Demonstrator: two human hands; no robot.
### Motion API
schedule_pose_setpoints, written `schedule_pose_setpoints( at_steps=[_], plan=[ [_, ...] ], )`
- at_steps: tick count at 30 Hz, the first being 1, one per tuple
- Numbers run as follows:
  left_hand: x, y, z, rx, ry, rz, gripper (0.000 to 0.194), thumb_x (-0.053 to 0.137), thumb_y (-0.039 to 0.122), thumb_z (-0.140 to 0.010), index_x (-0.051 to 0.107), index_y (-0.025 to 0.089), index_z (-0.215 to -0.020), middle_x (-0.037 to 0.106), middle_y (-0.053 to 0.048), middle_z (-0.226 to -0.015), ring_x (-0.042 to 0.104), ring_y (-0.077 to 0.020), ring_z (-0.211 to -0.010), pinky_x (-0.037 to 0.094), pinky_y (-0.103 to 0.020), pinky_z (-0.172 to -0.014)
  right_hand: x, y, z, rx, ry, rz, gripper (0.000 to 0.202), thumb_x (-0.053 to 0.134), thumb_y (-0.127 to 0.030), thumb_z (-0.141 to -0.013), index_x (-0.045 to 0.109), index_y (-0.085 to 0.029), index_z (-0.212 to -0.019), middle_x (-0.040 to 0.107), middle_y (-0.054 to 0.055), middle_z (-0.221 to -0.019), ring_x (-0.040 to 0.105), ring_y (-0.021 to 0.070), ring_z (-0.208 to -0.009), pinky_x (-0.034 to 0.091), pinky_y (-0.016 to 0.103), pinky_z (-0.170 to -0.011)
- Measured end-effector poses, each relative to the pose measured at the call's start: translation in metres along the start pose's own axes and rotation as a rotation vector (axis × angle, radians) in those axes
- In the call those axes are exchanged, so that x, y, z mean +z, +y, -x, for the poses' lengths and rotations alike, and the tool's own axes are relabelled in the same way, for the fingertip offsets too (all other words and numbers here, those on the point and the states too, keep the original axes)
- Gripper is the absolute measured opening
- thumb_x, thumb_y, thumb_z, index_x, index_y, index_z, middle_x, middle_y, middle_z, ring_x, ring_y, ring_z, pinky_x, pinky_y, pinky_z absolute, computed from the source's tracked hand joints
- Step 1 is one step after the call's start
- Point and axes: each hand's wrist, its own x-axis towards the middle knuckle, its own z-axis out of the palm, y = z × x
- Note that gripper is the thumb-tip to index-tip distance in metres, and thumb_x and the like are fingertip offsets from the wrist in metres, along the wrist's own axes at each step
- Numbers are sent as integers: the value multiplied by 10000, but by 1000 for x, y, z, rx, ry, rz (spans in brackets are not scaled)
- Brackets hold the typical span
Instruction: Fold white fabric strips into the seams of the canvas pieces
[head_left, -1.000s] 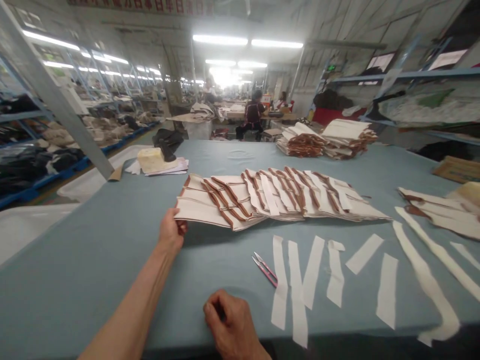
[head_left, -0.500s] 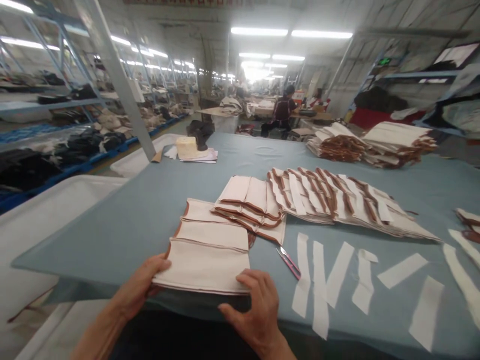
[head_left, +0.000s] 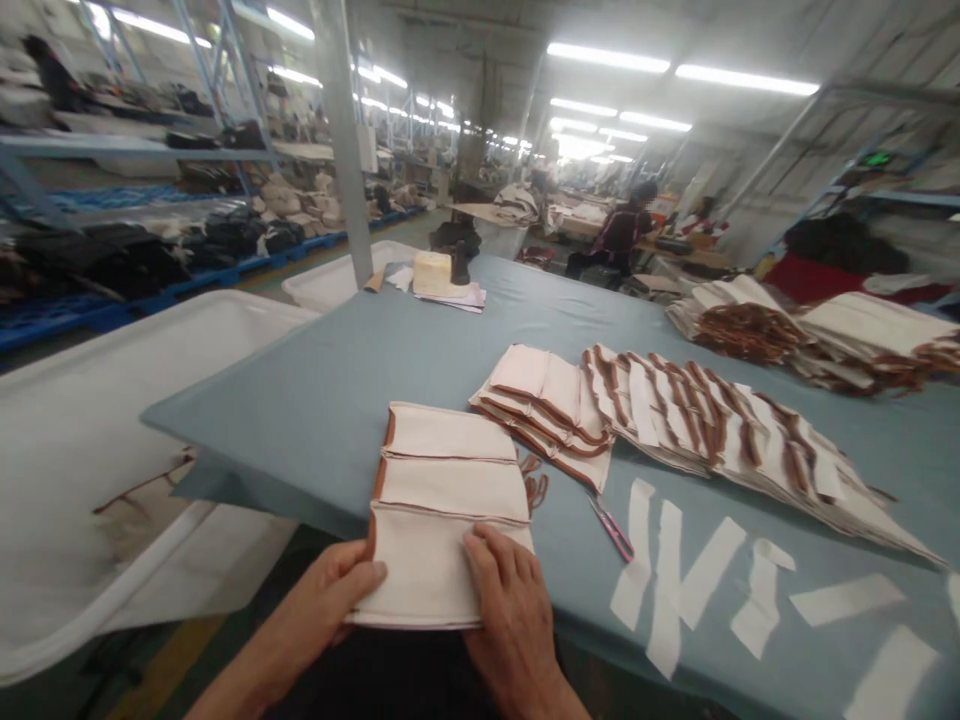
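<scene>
A cream fabric panel (head_left: pixel 450 485) with brown binding lies before me, crossed by two seams or folded edges into three bands. Its near end hangs over the table's front edge. My left hand (head_left: pixel 341 580) grips the panel's lower left edge, thumb on top and fingers beneath. Over the lower right side, my right hand (head_left: pixel 510 595) has its fingers on the cloth; its thumb is hidden, apparently under the edge. Brown cord loops (head_left: pixel 535 485) show beside the panel's right side. Pink-handled thread snips (head_left: pixel 615 530) rest to the right, apart from both hands.
Stacked cream panels (head_left: pixel 544 400) adjoin a fanned row of brown-edged pieces (head_left: pixel 697 420). White strips (head_left: pixel 667 590) lie at right front. Taller fabric piles (head_left: pixel 750 325) stand behind. A yellowish block (head_left: pixel 433 272) sits at the far edge. White bins (head_left: pixel 187 340) flank the table's left; a person (head_left: pixel 619 235) sits beyond.
The view has swung left. The panel has been drawn toward me, farther over the edge and away from the stack. My right hand has gone from lifted, thumb apart, to closed over the cloth.
</scene>
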Motion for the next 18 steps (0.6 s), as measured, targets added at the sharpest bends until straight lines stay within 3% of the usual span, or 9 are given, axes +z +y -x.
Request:
schedule_pose_setpoints(
  at_steps=[2,3,6,8,10,12,14,18],
  plan=[
    [16,2,12,97,-13,-39,526,616,719,-860,606,199,-783,499,36,-622,374,-145,-569,285,-253,-517,-5,-4,-7,-53,-54,-105,558,483,38,-780,637,-167,-1275,756,134,-1157,699,272,-976,566,396,-837],
    [21,4,17,159,39,-55,551,522,722,-933,563,210,-733,469,40,-597,376,-146,-557,314,-262,-523,-8,-5,-11,-83,-79,-176,499,486,31,-825,650,-180,-1247,770,117,-1099,706,256,-919,573,370,-792],
    [21,6,30,424,403,-135,549,324,605,-1070,535,225,-735,491,30,-618,466,-162,-584,421,-277,-581,-20,-7,-19,-124,-119,-414,307,523,-52,-961,672,-212,-1175,790,74,-981,723,224,-829,579,321,-736],
    [14,6,36,631,614,-273,394,369,454,-1092,608,224,-881,616,1,-758,597,-180,-717,499,-278,-676,-29,-9,-21,-64,-126,-550,259,519,-98,-1012,682,-228,-1164,794,58,-962,741,208,-833,583,295,-742],
    [9,7,40,840,720,-462,174,466,285,-1056,626,226,-1021,684,-26,-926,666,-189,-873,541,-284,-786,-35,-12,-20,20,-141,-629,263,480,-134,-1048,700,-231,-1154,790,53,-928,749,197,-803,591,279,-742],
    [10,11,45,1021,775,-639,110,558,172,-978,611,216,-1063,685,-49,-1030,673,-197,-957,553,-306,-872,-39,-16,-19,64,-149,-651,281,446,-178,-1073,718,-217,-1136,783,64,-888,754,204,-774,603,285,-749],
    [15,19,49,1136,797,-773,189,633,142,-912,606,197,-1091,680,-79,-1077,663,-218,-991,556,-344,-919,-41,-18,-18,56,-159,-660,293,437,-220,-1087,728,-205,-1108,779,77,-869,756,214,-767,612,300,-766],
    [27,33,62,1204,748,-887,246,700,200,-873,623,206,-1107,738,-96,-1025,678,-260,-993,566,-405,-932,-46,-21,-10,-3,-186,-768,281,462,-248,-1094,742,-227,-1100,787,72,-890,756,198,-792,602,287,-762]
  ],
)
